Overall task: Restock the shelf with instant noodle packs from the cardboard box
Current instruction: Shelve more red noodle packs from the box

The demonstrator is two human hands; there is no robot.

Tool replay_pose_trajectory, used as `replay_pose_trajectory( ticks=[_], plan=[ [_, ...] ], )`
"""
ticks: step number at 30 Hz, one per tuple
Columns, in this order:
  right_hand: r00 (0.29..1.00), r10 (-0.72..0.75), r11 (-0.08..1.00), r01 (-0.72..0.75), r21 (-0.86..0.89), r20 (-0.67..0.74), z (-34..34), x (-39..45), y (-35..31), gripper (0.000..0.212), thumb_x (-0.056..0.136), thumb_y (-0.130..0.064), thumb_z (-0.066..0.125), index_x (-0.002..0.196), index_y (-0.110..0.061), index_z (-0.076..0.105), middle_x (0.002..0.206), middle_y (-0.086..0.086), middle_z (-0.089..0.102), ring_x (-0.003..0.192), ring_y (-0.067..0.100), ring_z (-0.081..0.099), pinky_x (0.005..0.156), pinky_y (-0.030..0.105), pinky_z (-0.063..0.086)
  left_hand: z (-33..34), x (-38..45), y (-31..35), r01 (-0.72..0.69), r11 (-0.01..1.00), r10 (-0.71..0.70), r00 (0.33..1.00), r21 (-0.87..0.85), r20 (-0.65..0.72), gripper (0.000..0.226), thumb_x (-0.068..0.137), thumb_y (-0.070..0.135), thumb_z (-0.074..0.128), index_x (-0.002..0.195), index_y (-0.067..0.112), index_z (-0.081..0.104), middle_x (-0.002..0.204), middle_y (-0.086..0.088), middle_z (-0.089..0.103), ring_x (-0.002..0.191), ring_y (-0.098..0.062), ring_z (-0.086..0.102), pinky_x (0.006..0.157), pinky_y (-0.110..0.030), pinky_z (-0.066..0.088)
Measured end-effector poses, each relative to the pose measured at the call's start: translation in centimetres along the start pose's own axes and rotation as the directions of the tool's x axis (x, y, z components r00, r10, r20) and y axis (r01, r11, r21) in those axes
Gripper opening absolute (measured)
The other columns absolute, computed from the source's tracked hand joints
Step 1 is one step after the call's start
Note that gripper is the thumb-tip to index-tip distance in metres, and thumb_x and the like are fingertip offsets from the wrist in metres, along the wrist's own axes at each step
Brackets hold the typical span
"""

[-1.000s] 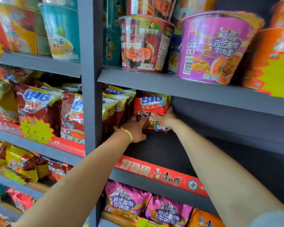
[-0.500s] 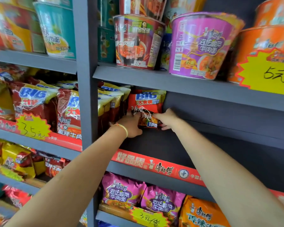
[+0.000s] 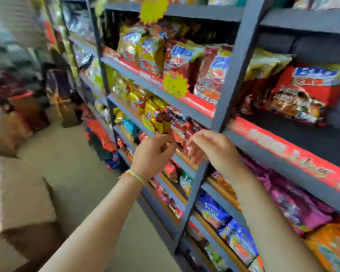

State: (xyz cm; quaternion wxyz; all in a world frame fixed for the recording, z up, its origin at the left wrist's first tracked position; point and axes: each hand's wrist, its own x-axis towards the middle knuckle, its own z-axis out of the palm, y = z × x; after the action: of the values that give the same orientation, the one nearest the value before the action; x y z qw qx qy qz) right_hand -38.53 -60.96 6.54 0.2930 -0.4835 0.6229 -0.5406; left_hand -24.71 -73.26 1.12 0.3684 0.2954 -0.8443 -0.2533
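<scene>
Down at the lower left, on the floor (image 3: 77, 163) and out from the shelf (image 3: 232, 75): box (image 3: 22, 193), brown and very blurred. Cannot tell what is inside.

Up in front of the grey post, near the front edge of a lower board: both hands. Left hand (image 3: 153, 154) and right hand (image 3: 212, 152) side by side, a small gap between, not touching. Fingers loosely bent. Holding nothing, as far as the blur lets on. Thin band on the left wrist.

So, from the hands, box lies down and to the left, well apart. Left hand nearer to it, right hand farther. Probably a turn to the left and a reach down for the next move, left hand leading.

Up and to the right of the hands, on the board with the red front strip: red pack (image 3: 302, 95). Stands leaning a little, wide face out, long side running along the board. Set back from the front edge, next to brown packs on its left. Dark bare board to the right of it, so plenty of room for more, by the look of it.

Left of the post, same board: more packs (image 3: 185, 61) in a full row, yellow star tag (image 3: 175, 84) on the front edge.
</scene>
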Motion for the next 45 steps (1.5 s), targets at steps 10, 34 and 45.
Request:
replay_pose_trajectory(
  ticks=[10, 34, 45],
  plan=[
    [0.776, 0.217, 0.959, -0.057, -0.277, 0.592, 35.3, 7.7, 10.3, 0.028, 0.098, -0.010, 0.053, 0.074, -0.018, 0.066, 0.063, -0.001, 0.064, 0.052, 0.005, 0.058, 0.053, 0.021, 0.047, -16.4, -18.7, -27.4, 0.709, 0.703, -0.643, 0.663, 0.047, -0.384, 0.032, 0.079, 0.043, 0.047, 0.092, 0.026, 0.071, 0.087, -0.002, 0.069, 0.085, -0.027, 0.065, 0.077, -0.039, 0.053],
    [0.104, 0.290, 0.274, 0.943, -0.187, 0.951, 69.0, 9.2, 14.8, 0.046, 0.096, -0.044, 0.057, 0.137, -0.025, 0.049, 0.124, -0.002, 0.065, 0.109, 0.024, 0.063, 0.074, 0.036, 0.050, -27.5, -31.5, -43.3, 0.951, 0.150, -0.884, 0.252, 0.272, -0.394, 0.035, 0.092, 0.042, 0.041, 0.118, 0.029, 0.061, 0.114, 0.007, 0.060, 0.108, -0.015, 0.049, 0.074, -0.035, 0.050],
    [0.277, -0.080, 0.648, 0.744, -0.161, 0.958, 66.7, 9.4, 13.5, 0.018, 0.101, -0.011, 0.048, 0.084, -0.017, 0.044, 0.084, -0.002, 0.054, 0.076, 0.020, 0.051, 0.060, 0.036, 0.041, -29.7, -31.7, -41.1, 0.840, 0.381, -0.886, 0.213, -0.385, -0.413, 0.069, 0.084, 0.059, 0.064, 0.144, 0.039, 0.038, 0.140, 0.014, 0.048, 0.130, -0.002, 0.042, 0.103, -0.032, 0.041]
  ],
)
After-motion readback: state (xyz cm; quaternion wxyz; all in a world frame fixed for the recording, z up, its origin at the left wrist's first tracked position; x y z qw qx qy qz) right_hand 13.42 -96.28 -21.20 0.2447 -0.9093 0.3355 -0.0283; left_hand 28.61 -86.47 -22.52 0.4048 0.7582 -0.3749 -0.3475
